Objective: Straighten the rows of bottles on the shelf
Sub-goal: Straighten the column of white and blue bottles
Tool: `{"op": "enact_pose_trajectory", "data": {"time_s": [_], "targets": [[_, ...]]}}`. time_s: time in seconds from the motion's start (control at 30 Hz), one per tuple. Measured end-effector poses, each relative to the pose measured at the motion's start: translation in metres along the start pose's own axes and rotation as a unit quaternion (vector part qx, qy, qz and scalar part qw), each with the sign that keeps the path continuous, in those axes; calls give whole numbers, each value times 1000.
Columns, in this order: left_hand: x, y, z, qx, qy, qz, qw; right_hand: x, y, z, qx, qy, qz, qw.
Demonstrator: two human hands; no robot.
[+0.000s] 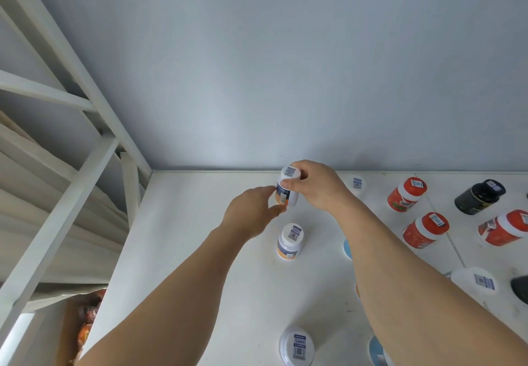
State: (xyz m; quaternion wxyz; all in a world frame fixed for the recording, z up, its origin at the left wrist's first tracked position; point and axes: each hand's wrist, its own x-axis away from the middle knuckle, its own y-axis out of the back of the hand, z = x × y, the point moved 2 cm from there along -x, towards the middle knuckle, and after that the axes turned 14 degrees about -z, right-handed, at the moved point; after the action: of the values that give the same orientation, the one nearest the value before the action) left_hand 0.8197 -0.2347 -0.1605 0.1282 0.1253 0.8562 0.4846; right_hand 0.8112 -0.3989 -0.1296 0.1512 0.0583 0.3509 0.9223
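White shelf [200, 251] against a pale grey wall [285, 65], white frame bars [57, 194] slanting down the left side. At the back of the shelf, near the wall, a white bottle with an orange-and-blue label [287, 191], upright, gripped near the cap by the right hand [314, 185], thumb and fingers curled round it. Left hand [251, 211] at the lower left of the same bottle, fingertips pinching its base. Just in front, a second white bottle [290, 241], standing free. Nearer the front edge, a third white bottle [297, 347]. To the right, well apart, two red bottles [407, 194] [425, 230], a third red one [504, 231] at the frame edge, and a black bottle [480, 197], all out of line. Another white cap [357, 184] behind the right wrist.
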Motion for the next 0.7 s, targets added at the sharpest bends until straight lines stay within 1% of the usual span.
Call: {"op": "enact_pose_trajectory", "data": {"time_s": [0.03, 0.07, 0.13, 0.3, 0.43, 0.5, 0.63, 0.7], "targets": [[1, -2, 1, -60, -33, -10, 998, 2, -3, -2, 4, -2, 3, 1000], [2, -4, 3, -96, -60, -18, 993, 4, -6, -4, 8, -4, 5, 1000], [3, -8, 8, -128, -87, -30, 987, 7, -11, -9, 10, -9, 4, 1000], [7, -9, 12, -143, -98, -45, 984, 8, -22, -21, 16, -23, 7, 1000], [13, -1, 10, -148, -95, -70, 982, 7, -18, -18, 36, -22, 13, 999], [18, 4, 8, -146, -93, -85, 981, 10, -11, -12, 68, 2, 4, 998], [31, 17, 1, -147, -92, -122, 977, 27, 5, 6, 129, 72, -38, 988], [40, 24, -4, -154, -99, -139, 973, 39, 9, 13, 161, 108, -39, 980]]}}
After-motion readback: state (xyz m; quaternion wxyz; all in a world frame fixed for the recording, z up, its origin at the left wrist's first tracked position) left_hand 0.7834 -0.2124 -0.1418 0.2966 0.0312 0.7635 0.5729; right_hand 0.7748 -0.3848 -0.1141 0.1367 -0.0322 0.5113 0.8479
